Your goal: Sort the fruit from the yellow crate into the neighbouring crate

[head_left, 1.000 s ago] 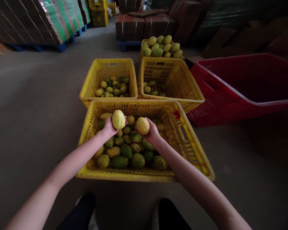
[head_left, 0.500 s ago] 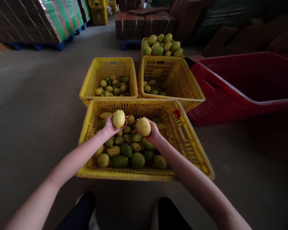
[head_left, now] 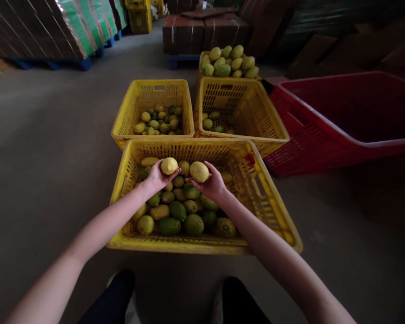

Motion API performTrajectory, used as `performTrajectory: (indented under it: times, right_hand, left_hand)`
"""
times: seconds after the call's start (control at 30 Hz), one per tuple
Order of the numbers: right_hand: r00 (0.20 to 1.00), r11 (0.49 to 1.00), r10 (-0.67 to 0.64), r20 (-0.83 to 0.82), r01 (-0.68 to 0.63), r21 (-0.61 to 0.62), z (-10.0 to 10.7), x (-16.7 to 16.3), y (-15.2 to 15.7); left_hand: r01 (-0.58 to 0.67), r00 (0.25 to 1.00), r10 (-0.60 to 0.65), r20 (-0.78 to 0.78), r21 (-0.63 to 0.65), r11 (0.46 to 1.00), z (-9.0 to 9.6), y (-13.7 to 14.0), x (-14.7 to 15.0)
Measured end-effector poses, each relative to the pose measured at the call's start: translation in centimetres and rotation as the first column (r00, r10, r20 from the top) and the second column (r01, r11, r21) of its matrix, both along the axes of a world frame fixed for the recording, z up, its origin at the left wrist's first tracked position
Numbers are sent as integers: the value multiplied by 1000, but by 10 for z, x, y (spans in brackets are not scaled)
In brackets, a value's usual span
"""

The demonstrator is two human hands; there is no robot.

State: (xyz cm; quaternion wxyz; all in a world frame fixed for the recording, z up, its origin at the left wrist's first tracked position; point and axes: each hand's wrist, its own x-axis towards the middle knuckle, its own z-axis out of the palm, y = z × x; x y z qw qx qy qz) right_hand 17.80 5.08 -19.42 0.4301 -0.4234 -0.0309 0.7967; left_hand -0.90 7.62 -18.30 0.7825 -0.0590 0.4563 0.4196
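My left hand (head_left: 157,177) cups a pale yellow papaya (head_left: 169,165), its pointed end facing me. In my right hand (head_left: 214,183) rests another yellow papaya (head_left: 199,172), lying sideways with the fingers under and behind it. Both hands are over the near yellow crate (head_left: 202,246), close together and at about the same height. Beneath them, many green and yellowish papayas (head_left: 177,211) lie loose in that crate. The forearms hide part of its contents.
Behind stand a left yellow crate (head_left: 121,112) with small papayas and a right yellow crate (head_left: 261,110) holding several. Farther back is a heap of papayas (head_left: 223,69). A large red crate (head_left: 297,135) is at right; wrapped stacks (head_left: 87,27) stand on blue pallets (head_left: 84,64).
Both papayas have been turned in the hands: the left one's tip now points toward me, the right one lies more sideways. The right hand has shifted slightly up, its fingers more spread.
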Motion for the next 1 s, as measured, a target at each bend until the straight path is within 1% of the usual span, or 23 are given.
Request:
performTrajectory:
  times: [0.07,0.17,0.3,0.37,0.43,0.47,0.5,0.53,0.57,0.6,0.63,0.67,0.7,0.73,0.77,0.8,0.83,0.87,0.93,1.0]
  right_hand:
    - [999,999,2,44,0,-35,0,-2,0]
    - [992,996,52,115,-44,-73,-3,-4,0]
    - [986,992,124,110,-119,-50,-8,1,3]
    - [984,988,153,88,-154,2,-13,4,4]
    - [980,979,174,97,-183,92,-18,4,4]
    - [980,972,160,123,-178,157,-20,3,4]
    - [979,959,116,167,-154,236,-22,2,3]
    - [974,938,41,225,-115,328,-23,0,1]
    - [956,901,-55,289,-77,428,-23,-2,0]
    - [922,849,-158,355,-57,525,-24,-3,-1]
    - [874,791,-252,416,-61,608,-24,-3,-2]
    - [821,736,-326,468,-91,671,-24,-3,-3]
    - [771,687,-380,511,-134,714,-24,-2,-3]
    - [728,649,-418,543,-179,740,-25,-1,-3]
    - [695,620,-443,566,-218,754,-25,1,-3]
    - [671,599,-460,581,-249,761,-26,2,-3]
    - [653,584,-474,591,-270,766,-26,3,-3]
    - [641,573,-484,595,-282,769,-26,4,-3]
    - [637,571,-489,596,-283,771,-25,4,-3]
    - [638,607,-475,606,-260,751,-21,1,-5]
  left_hand:
    - [17,1000,-17,9,-10,1000,0,0,1]
    - [40,999,-40,10,-13,999,0,-1,1]
    - [48,999,-48,-9,11,999,0,-1,1]
    - [74,997,-73,-33,33,997,-2,-1,1]
    - [131,989,-124,-81,81,988,-5,-1,2]
    - [161,982,-145,-122,132,978,-7,-2,3]
    - [187,972,-150,-181,206,960,-8,-2,4]
    - [209,957,-131,-259,303,930,-10,-3,5]
    - [235,933,-84,-350,414,879,-11,-4,5]
    - [271,897,-14,-442,525,807,-12,-5,5]
    - [322,851,68,-520,620,716,-13,-6,4]
    - [384,801,145,-581,685,619,-13,-7,3]
    - [451,754,207,-624,720,528,-12,-8,2]
    - [512,713,251,-655,731,452,-12,-8,1]
    - [560,680,282,-677,728,395,-11,-9,-1]
    - [596,655,302,-693,719,358,-11,-9,-2]
    - [619,636,316,-704,710,337,-11,-10,-2]
    - [632,624,322,-712,702,328,-11,-10,-3]
    - [632,625,309,-717,697,339,-10,-11,-2]
    - [605,656,265,-706,703,375,-10,-12,-1]
